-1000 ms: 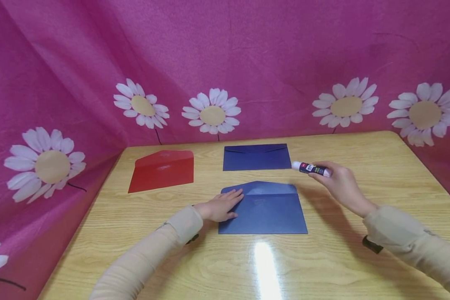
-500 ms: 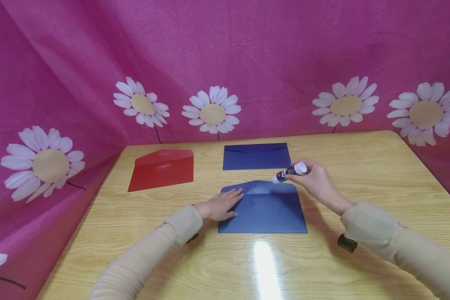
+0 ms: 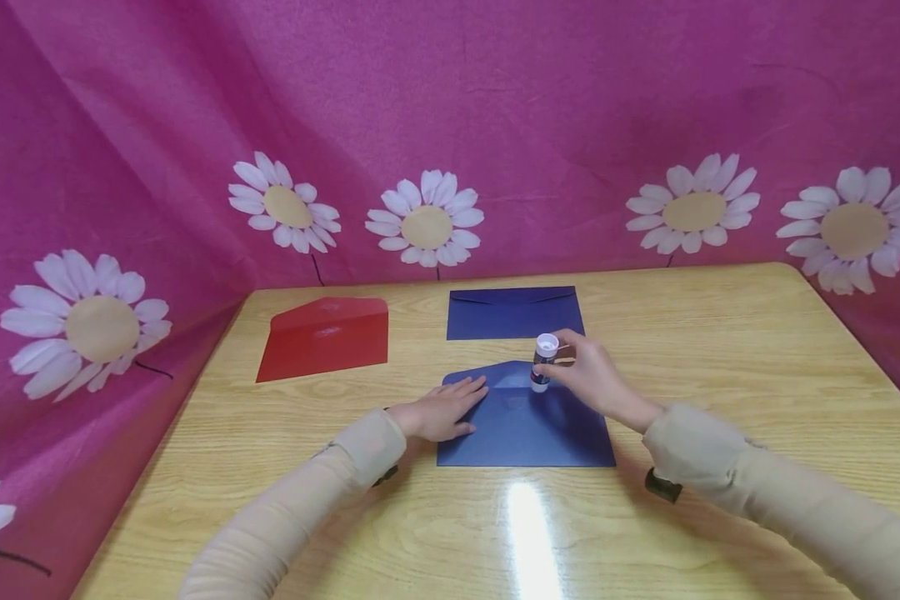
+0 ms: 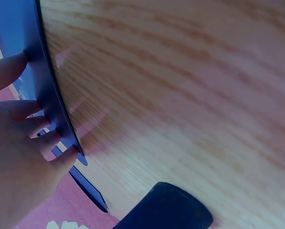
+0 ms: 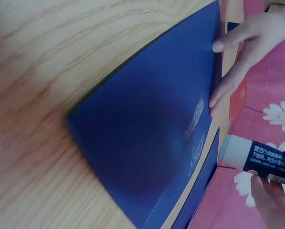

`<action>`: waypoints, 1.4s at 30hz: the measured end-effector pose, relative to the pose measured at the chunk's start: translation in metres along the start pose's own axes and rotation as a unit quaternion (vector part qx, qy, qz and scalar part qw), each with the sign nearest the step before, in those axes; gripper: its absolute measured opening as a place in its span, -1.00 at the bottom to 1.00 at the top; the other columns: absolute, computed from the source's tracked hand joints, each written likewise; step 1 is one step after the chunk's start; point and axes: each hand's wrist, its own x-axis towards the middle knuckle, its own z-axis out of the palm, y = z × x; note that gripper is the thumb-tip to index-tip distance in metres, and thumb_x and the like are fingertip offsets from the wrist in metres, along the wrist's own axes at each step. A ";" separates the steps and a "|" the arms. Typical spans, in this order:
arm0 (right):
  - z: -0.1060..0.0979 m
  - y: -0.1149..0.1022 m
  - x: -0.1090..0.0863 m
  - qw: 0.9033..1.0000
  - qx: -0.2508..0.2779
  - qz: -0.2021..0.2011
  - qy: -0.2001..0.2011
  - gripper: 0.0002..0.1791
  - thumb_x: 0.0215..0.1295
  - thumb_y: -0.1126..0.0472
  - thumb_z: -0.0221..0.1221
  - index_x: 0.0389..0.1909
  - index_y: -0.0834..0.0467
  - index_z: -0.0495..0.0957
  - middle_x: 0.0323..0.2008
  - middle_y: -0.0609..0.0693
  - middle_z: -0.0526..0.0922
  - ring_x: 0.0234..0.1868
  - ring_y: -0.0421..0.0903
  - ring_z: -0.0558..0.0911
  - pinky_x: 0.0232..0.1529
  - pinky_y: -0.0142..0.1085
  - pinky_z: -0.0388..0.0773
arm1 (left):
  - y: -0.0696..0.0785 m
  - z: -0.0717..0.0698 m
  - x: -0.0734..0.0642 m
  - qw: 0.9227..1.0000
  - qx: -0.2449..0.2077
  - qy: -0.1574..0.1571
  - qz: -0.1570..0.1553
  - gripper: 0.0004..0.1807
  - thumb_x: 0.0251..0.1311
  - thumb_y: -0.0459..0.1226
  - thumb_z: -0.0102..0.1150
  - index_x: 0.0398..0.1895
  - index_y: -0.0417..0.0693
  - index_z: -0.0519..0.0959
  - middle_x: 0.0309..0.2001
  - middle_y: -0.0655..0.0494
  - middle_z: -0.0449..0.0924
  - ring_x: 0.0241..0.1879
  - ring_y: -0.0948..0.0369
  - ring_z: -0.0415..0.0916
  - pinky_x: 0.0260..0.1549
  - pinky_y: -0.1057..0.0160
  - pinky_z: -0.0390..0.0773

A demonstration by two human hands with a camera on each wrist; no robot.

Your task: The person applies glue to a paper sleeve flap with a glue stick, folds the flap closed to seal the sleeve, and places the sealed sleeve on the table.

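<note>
A blue envelope (image 3: 525, 437) lies on the table with its flap folded out away from me. My left hand (image 3: 441, 414) rests flat on its left side, fingers spread near the flap crease. My right hand (image 3: 592, 379) pinches a glue stick (image 3: 543, 365) between thumb and fingers. The stick, white-ended with a dark label, stands nearly upright over the right part of the flap. In the right wrist view, the glue stick (image 5: 271, 160) shows printed lettering and a pale end; whether it touches the paper I cannot tell.
Behind the blue envelope lies a dark blue envelope (image 3: 513, 318) with its flap folded down. A red envelope (image 3: 330, 340) with its flap out is at the back left of the wooden table (image 3: 345, 533). A pink daisy-patterned cloth (image 3: 540, 125) stands around the back and sides.
My right hand has carried the glue stick leftward and down, from beside the envelope to over its flap, turning it from nearly level to upright. My left hand has stayed in place.
</note>
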 end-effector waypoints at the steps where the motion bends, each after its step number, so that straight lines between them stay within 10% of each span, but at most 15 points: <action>1: 0.002 0.000 0.000 1.000 -0.003 -0.008 -0.004 -0.65 0.00 0.40 0.23 -0.17 0.42 0.40 -0.23 0.28 0.53 -0.18 0.19 0.56 -0.22 -0.17 0.54 | 0.000 0.000 0.000 1.000 0.000 0.000 0.000 -0.33 0.27 -0.07 -0.14 0.37 0.00 -0.11 0.39 0.14 -0.28 0.36 0.17 -0.32 0.27 0.08 -0.17; 25: 0.034 -0.008 0.002 0.993 -0.046 -0.060 -0.095 -0.69 0.11 0.37 0.15 -0.13 0.33 0.34 -0.22 0.18 0.54 -0.12 0.12 0.55 -0.19 -0.17 0.52 | 0.003 -0.001 0.002 1.000 0.006 0.001 -0.007 -0.32 0.25 -0.06 -0.11 0.37 0.01 -0.08 0.39 0.13 -0.24 0.35 0.16 -0.28 0.27 0.08 -0.14; 42: 0.037 -0.004 0.000 0.970 -0.158 -0.141 -0.120 -0.71 0.15 0.36 0.13 -0.14 0.33 0.30 -0.27 0.15 0.56 -0.17 0.03 0.58 -0.18 -0.21 0.52 | 0.002 -0.001 0.001 1.000 0.016 0.003 -0.003 -0.33 0.27 -0.06 -0.14 0.37 -0.01 -0.09 0.39 0.12 -0.27 0.35 0.15 -0.29 0.26 0.09 -0.12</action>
